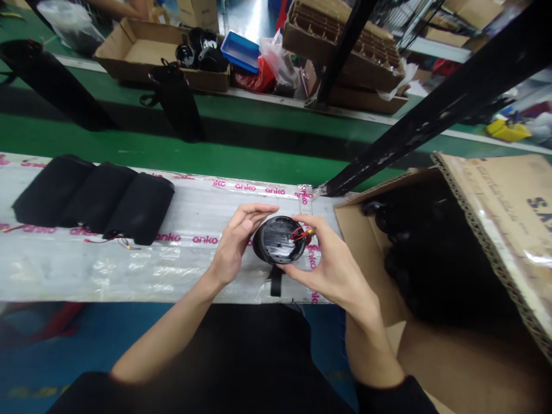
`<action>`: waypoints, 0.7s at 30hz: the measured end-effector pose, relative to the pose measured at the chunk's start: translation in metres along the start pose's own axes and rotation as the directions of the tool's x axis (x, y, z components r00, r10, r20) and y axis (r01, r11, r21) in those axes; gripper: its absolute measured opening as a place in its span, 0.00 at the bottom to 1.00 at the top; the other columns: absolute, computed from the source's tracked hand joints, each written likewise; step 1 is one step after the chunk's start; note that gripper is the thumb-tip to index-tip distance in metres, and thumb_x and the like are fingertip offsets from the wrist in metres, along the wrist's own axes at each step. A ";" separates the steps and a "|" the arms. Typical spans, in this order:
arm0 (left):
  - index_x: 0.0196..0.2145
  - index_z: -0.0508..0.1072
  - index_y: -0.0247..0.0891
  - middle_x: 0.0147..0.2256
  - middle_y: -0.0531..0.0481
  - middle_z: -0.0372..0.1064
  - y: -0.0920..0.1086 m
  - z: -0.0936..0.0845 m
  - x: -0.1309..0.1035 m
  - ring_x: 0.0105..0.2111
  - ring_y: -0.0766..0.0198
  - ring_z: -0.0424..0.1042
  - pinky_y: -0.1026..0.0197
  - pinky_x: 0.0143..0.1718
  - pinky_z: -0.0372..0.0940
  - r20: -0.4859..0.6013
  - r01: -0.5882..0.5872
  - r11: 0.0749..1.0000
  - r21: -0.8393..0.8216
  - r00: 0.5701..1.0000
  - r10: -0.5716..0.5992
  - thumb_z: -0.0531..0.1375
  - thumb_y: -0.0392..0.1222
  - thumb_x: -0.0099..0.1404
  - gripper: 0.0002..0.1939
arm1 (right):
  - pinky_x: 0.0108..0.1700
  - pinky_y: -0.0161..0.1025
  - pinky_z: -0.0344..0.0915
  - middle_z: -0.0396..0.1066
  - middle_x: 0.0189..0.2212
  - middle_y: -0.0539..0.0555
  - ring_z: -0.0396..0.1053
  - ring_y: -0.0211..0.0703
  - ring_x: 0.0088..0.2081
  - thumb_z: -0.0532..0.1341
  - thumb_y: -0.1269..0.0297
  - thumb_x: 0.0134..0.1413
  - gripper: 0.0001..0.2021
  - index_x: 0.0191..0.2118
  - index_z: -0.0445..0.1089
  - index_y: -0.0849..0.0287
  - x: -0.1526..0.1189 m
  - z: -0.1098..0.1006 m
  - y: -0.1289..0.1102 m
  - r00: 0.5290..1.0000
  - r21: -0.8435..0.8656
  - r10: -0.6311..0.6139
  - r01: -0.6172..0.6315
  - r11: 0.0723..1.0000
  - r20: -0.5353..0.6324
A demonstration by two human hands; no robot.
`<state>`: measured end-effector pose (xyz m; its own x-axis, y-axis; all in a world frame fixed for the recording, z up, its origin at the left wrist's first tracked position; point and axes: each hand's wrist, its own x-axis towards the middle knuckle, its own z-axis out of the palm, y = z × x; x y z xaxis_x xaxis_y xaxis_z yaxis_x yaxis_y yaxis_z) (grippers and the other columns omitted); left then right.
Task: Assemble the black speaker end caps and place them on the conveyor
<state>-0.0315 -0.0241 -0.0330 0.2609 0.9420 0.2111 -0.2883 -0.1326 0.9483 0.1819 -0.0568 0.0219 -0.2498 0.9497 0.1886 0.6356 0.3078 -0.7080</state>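
Observation:
A black cylinder stands upright on the bench in front of me, its round top facing up. Red wires with a yellow connector come out at the right of that top. A short black strap sticks out at its near side. My right hand grips the cylinder's right side, thumb near and fingers at the far rim. Along the left side lies my left hand with its fingers stretched out; whether the palm touches is hard to tell.
Three black fabric-covered cylinders lie side by side at left, wires at their near ends. An open cardboard box with black items stands at right. A black post slants behind. Black cylinders stand on the green conveyor.

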 end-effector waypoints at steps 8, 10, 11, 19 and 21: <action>0.62 0.74 0.41 0.58 0.42 0.77 -0.016 0.017 -0.008 0.57 0.53 0.77 0.52 0.61 0.70 -0.034 -0.024 0.978 0.206 0.999 0.031 0.48 0.55 0.83 0.24 | 0.60 0.56 0.71 0.65 0.69 0.59 0.70 0.58 0.62 0.69 0.48 0.62 0.40 0.74 0.56 0.45 -0.021 0.038 0.019 0.977 0.491 0.147 -0.053 0.869 -0.154; 0.62 0.73 0.42 0.60 0.42 0.76 -0.022 0.023 -0.009 0.59 0.54 0.76 0.51 0.62 0.69 -0.085 -0.052 0.984 0.172 0.994 0.067 0.49 0.55 0.83 0.23 | 0.57 0.52 0.72 0.71 0.62 0.57 0.73 0.53 0.56 0.66 0.49 0.65 0.28 0.68 0.64 0.45 -0.025 0.057 0.024 0.928 0.642 0.281 -0.064 0.764 -0.242; 0.60 0.72 0.43 0.60 0.42 0.76 -0.025 0.025 -0.010 0.59 0.54 0.76 0.50 0.62 0.69 -0.118 -0.077 0.987 0.141 0.989 0.094 0.50 0.55 0.83 0.21 | 0.56 0.50 0.72 0.73 0.59 0.56 0.73 0.51 0.54 0.67 0.50 0.65 0.24 0.64 0.68 0.45 -0.025 0.066 0.025 0.900 0.686 0.337 -0.059 0.725 -0.278; 0.50 0.75 0.40 0.55 0.42 0.80 -0.014 0.019 -0.022 0.58 0.54 0.79 0.49 0.61 0.71 -0.256 -0.093 0.927 0.363 0.947 0.195 0.59 0.49 0.80 0.11 | 0.54 0.45 0.71 0.78 0.53 0.54 0.74 0.47 0.50 0.72 0.53 0.59 0.18 0.52 0.74 0.49 -0.022 0.088 0.017 0.822 0.856 0.503 -0.037 0.516 -0.268; 0.52 0.76 0.41 0.56 0.42 0.80 -0.007 0.016 -0.023 0.58 0.53 0.79 0.49 0.61 0.71 -0.254 -0.012 0.927 0.376 0.960 0.115 0.59 0.49 0.80 0.12 | 0.54 0.45 0.71 0.78 0.53 0.54 0.74 0.46 0.48 0.72 0.53 0.59 0.17 0.51 0.76 0.50 -0.023 0.087 0.015 0.807 0.852 0.521 -0.043 0.523 -0.279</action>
<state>-0.0209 -0.0500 -0.0406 -0.0162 0.9677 0.2514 0.0758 -0.2495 0.9654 0.1334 -0.0791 -0.0526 0.3328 0.9426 -0.0267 -0.2791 0.0715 -0.9576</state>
